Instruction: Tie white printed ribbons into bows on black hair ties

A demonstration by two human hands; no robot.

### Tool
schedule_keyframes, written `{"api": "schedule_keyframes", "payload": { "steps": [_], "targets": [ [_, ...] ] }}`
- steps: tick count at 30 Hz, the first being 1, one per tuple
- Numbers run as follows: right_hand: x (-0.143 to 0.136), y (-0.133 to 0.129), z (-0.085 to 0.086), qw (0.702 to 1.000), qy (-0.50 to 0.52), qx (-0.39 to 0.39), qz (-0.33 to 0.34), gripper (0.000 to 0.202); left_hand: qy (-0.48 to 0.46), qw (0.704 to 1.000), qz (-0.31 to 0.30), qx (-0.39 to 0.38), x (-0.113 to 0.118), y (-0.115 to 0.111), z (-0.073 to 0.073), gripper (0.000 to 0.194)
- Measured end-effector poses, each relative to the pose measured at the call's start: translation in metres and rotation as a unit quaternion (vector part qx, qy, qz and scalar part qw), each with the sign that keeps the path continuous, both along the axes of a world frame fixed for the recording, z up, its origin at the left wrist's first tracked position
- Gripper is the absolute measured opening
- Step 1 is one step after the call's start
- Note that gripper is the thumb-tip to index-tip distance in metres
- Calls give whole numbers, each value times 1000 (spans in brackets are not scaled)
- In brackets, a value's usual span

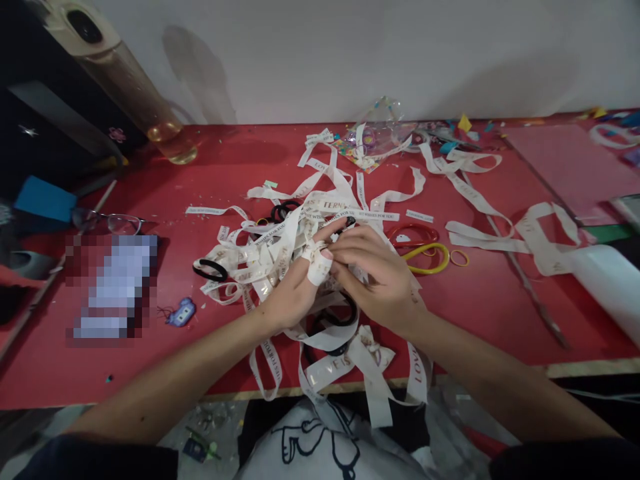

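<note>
Over a tangled heap of white printed ribbons (277, 233), both hands meet near the middle of the red table. White ribbon (319, 265) is wrapped round the thumb of my left hand (295, 293), whose index finger points up and to the right. My right hand (375, 270) has its fingers bent together at that ribbon, against the left thumb. Its fingertips are partly hidden. A black hair tie (210, 269) lies at the heap's left edge. Yellow scissor handles (425, 259) and a red loop (415, 233) are just right of my right hand.
A phone (117, 287), eyeglasses (123, 223) and a purple trinket (181, 312) lie on the left. A tall bottle (135, 87) stands at the back left. At the right are a thin stick (530, 300), a pink sheet (575, 167) and a white object (607, 287).
</note>
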State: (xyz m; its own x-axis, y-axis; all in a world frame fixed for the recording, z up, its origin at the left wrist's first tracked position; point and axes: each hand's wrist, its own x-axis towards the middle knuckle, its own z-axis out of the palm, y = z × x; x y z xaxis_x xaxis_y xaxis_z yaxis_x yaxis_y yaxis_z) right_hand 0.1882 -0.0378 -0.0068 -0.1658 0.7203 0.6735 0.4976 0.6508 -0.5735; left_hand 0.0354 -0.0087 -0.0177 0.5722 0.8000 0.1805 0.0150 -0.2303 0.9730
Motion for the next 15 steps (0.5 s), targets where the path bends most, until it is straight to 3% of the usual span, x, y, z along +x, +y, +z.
{"api": "schedule_keyframes", "payload": {
  "steps": [4,9,12,15],
  "targets": [
    [-3,-4,-4,992,94,-89,-4,14,15,999,-15,31,-1,3,-1,60],
    [-4,-8,-7,940,278,-198,31,17,33,996,-60,62,-4,8,-3,66],
    [-5,-6,-5,930,310,-195,34,28,38,997,-57,43,-6,10,1,68],
    [-5,-4,-3,941,307,-140,-2,32,22,999,-16,-18,-7,11,2,70]
  ]
}}
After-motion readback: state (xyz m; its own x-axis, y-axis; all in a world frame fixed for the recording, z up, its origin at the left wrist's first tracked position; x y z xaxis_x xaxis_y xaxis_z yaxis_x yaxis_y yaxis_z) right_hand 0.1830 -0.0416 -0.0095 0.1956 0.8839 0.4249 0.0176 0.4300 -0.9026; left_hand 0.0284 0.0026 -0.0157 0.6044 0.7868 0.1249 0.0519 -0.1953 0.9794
